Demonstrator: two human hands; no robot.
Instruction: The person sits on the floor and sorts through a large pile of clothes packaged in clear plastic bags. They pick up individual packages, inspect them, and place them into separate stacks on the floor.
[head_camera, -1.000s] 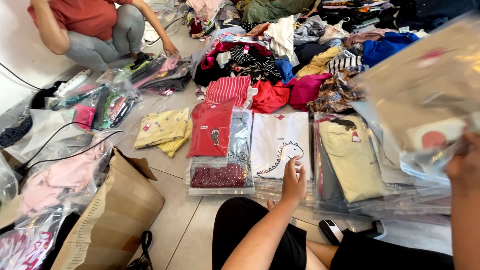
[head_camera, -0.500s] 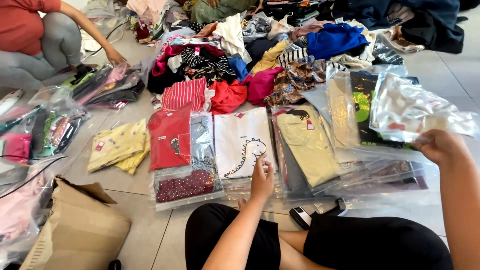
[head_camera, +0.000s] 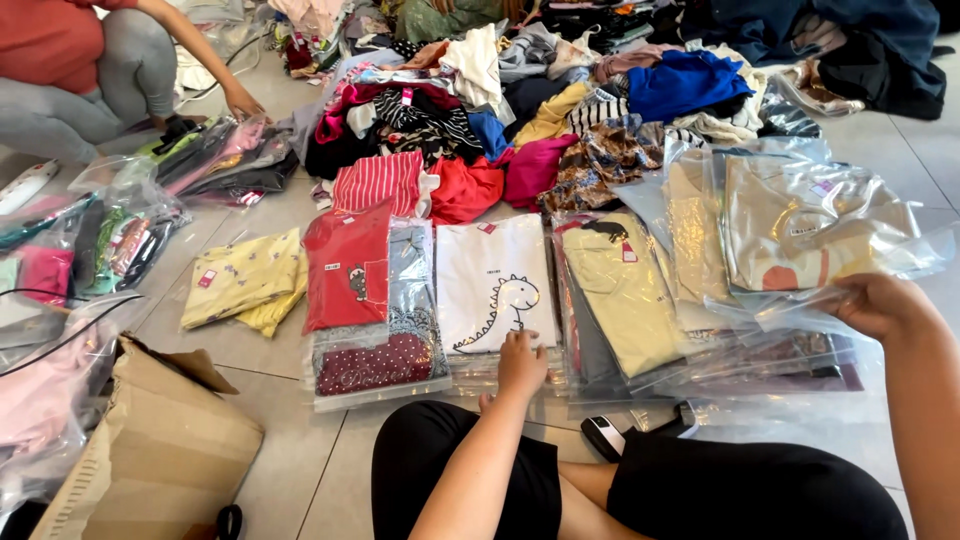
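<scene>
Two hands: both at work over bagged clothes laid out on a tiled floor (head_camera: 290, 440), seen from above past black-clad knees.
Left hand (head_camera: 521, 365): resting palm-down on the lower edge of the white dinosaur shirt (head_camera: 495, 285); fingers (head_camera: 517, 340) loosely together and flat on its clear bag, pressing rather than gripping.
White dinosaur shirt: flat on the floor, top of a small stack, straight ahead of the knees, between the red shirt (head_camera: 348, 265) and the yellow-green garment (head_camera: 625, 290).
Right hand (head_camera: 878, 305): raised off to the right, fingers (head_camera: 845, 300) curled shut on the near edge of the beige bagged shirt (head_camera: 800, 235).
Beige bagged shirt: held in its clear plastic bag, lifted and tilted above the row of packets at the right, orange shape showing near its lower edge.
Red shirt: lying just beside the white one, overlapping a packet with a dark red patterned garment (head_camera: 375, 362).
Yellow garment (head_camera: 243, 290): unbagged, on the floor further left.
Loose clothes pile (head_camera: 560, 90): heaped beyond the packets, many colours mixed.
Cardboard box (head_camera: 150, 450): open, at lower left, near pink bagged items.
Another person (head_camera: 70, 70): sitting at upper left, one hand (head_camera: 243, 103) down on a fan of bagged clothes.
Dark sandal (head_camera: 610, 435): partly hidden under the packets by the right knee.
</scene>
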